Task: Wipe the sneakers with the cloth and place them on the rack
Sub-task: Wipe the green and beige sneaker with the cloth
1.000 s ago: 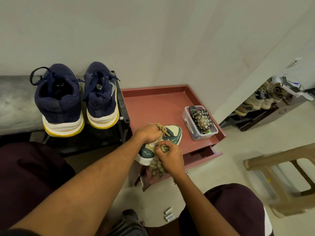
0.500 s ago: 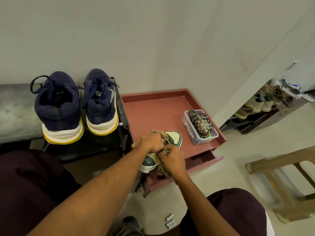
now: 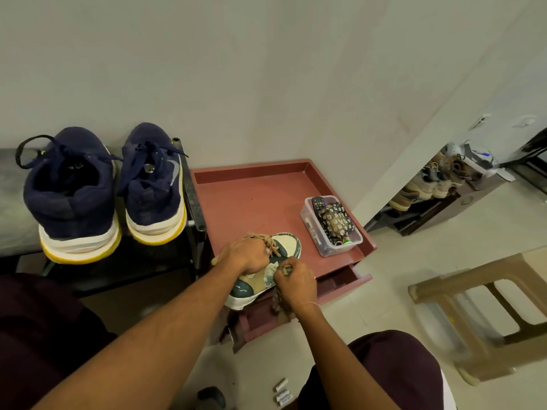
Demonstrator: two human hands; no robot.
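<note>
Right hand, clutching the cloth, keeps rubbing the sneaker while the left hand still grips its laces; wiping looks unfinished, so the rack waits.

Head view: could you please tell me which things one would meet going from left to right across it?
Navy sneaker → second navy sneaker → green sneaker → clear box → stool.
</note>
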